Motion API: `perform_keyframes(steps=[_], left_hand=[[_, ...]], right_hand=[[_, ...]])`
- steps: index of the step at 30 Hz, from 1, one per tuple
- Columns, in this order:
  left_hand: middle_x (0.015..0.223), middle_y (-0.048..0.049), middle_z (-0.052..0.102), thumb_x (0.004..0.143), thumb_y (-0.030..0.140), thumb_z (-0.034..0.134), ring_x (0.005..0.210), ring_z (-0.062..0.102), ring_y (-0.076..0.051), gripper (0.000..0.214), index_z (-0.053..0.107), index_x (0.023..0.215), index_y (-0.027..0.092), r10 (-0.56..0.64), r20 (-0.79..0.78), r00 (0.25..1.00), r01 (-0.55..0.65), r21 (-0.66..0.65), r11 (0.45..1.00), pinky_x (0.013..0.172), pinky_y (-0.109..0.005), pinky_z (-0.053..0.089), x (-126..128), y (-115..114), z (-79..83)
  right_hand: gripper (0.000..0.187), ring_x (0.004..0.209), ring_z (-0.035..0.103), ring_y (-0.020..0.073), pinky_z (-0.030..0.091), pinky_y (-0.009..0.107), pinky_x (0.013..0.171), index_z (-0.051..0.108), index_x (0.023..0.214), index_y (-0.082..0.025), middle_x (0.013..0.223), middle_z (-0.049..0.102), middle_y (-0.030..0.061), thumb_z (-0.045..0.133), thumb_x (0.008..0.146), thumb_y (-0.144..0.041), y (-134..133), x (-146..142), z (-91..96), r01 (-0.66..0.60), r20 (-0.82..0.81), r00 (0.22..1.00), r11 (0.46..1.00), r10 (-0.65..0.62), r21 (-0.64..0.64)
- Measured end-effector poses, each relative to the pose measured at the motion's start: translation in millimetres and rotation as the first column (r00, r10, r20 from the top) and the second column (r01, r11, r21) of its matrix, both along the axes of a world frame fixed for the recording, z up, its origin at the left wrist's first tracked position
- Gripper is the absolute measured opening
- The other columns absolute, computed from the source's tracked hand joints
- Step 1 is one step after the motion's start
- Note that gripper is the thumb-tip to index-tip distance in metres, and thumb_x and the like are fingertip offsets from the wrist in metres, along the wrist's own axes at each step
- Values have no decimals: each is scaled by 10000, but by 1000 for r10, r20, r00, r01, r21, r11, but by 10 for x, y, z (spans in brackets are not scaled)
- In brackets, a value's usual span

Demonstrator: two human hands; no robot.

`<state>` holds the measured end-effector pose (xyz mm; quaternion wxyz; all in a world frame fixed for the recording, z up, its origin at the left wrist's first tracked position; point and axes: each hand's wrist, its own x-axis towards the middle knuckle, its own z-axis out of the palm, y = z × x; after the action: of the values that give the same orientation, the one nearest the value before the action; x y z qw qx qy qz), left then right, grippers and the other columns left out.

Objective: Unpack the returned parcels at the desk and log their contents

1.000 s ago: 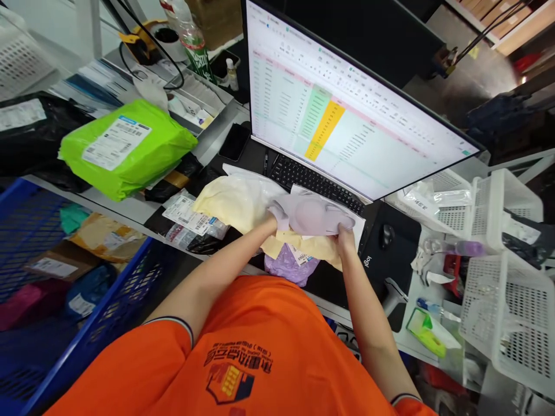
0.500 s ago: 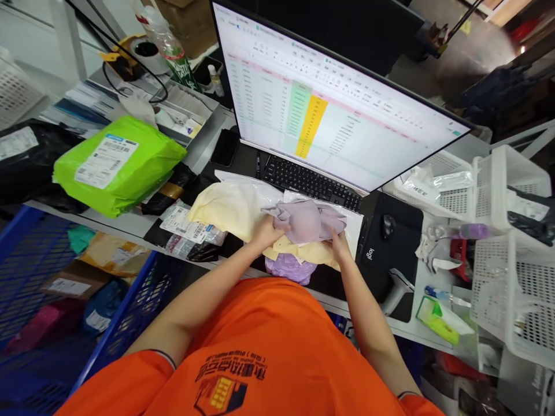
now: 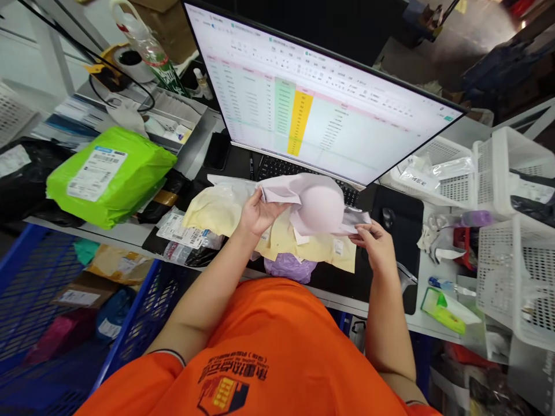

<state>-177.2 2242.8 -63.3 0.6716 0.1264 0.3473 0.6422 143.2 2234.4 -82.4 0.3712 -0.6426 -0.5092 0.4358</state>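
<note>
A pale lilac bra (image 3: 321, 206) with a moulded cup is stretched between my two hands, raised above the desk. My left hand (image 3: 260, 215) grips its left end between thumb and fingers. At the other end, my right hand (image 3: 373, 242) pinches the band. Underneath lie a pale yellow bra (image 3: 212, 209), partly covered by clear plastic on the left, and white paper or packaging. A crumpled purple bundle (image 3: 289, 268) sits at the desk edge close to my body. Several small white labels show on the yellow fabric.
Behind the bra stand a keyboard (image 3: 277, 167) and a large monitor (image 3: 321, 98). A bright green parcel (image 3: 110, 176) lies on the left above a blue crate (image 3: 130, 312). To the right are a mouse (image 3: 387, 218), a barcode scanner (image 3: 406, 276) and white baskets (image 3: 498, 271).
The lilac bra has been lifted and spread out wider, its paler side now showing. My right hand has moved to the right, and my left hand has turned palm upward.
</note>
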Motion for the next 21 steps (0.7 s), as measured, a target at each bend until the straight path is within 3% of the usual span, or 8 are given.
perform_keyframes(steps=[3,5,8,11,13,15,17,21], left_hand=[[975,-60,754,1054,310,296,1071,666,-206,381,657,1046,189,51,28,998,-46,-147,988,887,-383,570,-35,112,-115],[838,-54,742,1050,255,300,944,688,-174,369,655,1007,166,49,17,999,-44,-239,970,795,-298,576,-18,155,-226],[781,-58,725,1018,268,422,859,699,-177,268,661,1003,149,7,-27,1000,-14,-284,959,704,-256,577,49,178,-329],[823,-66,727,994,275,491,837,705,-171,226,668,1030,139,-22,-29,999,12,-299,954,681,-235,588,146,195,-287],[833,-59,717,1010,219,448,794,698,-136,236,666,1027,130,-4,52,999,20,-308,951,662,-194,582,221,213,-180],[813,-45,698,1031,162,376,731,679,-96,286,657,1000,119,24,172,985,31,-314,949,646,-151,573,300,225,-39],[811,-43,685,1045,143,326,705,668,-77,327,646,986,105,18,269,963,68,-306,950,651,-130,571,367,227,95],[840,-39,680,1038,141,352,727,674,-85,284,630,997,105,-31,258,966,97,-249,964,683,-149,591,374,271,167]], right_hand=[[477,805,732,235,625,371,751,721,983,-136,1249,635,163,879,588,-354,181,24,-51,-287,181,935,951,304,-111],[553,889,730,289,609,419,822,716,1052,-124,1296,609,195,903,538,-201,273,-90,-145,-413,401,795,890,455,-192],[803,1249,566,399,492,532,1032,624,1297,-168,1497,442,220,888,540,-126,225,-380,-331,-543,677,550,825,490,-156],[881,1444,309,438,253,658,1162,543,1397,-217,1584,334,206,889,586,-234,0,-679,-575,-662,764,413,740,496,-122],[830,1491,207,432,145,709,1164,477,1454,-220,1629,249,200,810,695,-266,-129,-837,-754,-657,778,402,744,483,-122],[785,1518,137,413,88,726,1160,375,1522,-207,1654,186,191,690,803,-246,-172,-955,-908,-604,787,422,787,451,-127],[699,1529,129,383,40,698,1179,343,1541,-194,1654,208,172,574,881,-226,-129,-1033,-994,-574,788,438,809,433,-126],[486,1448,360,299,60,538,1239,540,1413,-190,1507,502,133,434,939,-190,44,-1000,-842,-632,762,467,772,448,-66]])
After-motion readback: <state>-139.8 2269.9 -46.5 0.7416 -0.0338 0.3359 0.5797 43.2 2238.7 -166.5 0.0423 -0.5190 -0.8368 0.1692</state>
